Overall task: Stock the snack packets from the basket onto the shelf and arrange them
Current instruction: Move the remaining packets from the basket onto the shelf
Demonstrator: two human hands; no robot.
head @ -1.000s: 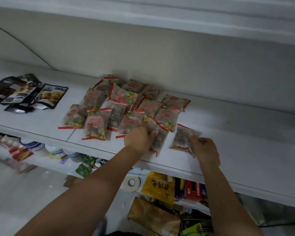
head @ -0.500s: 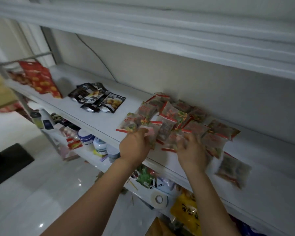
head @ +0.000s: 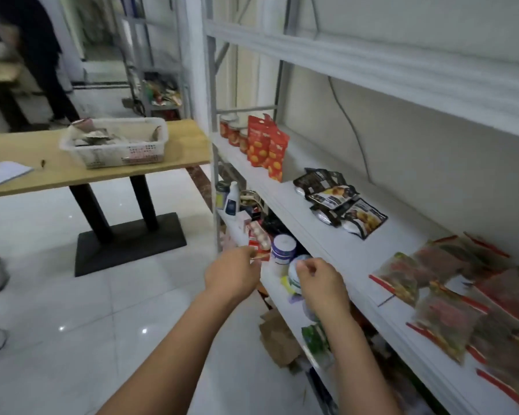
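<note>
A white mesh basket [head: 114,143] with several snack packets in it stands on the wooden table at the left. Several clear red-edged snack packets [head: 450,298] lie spread on the white shelf [head: 336,244] at the right. My left hand [head: 234,272] and my right hand [head: 321,281] hang in the air in front of the shelf's edge, away from the packets. Both have loosely curled fingers and hold nothing.
Black snack bags [head: 339,200] and red pouches [head: 265,148] with jars sit further along the shelf. The lower shelf holds bottles and tubs [head: 282,250]. A wooden table [head: 72,166] on a black base stands left. A person [head: 39,55] stands behind it.
Both hands have come off the red-edged packets and pulled back from the shelf. The view has swung left, bringing the table and basket into sight.
</note>
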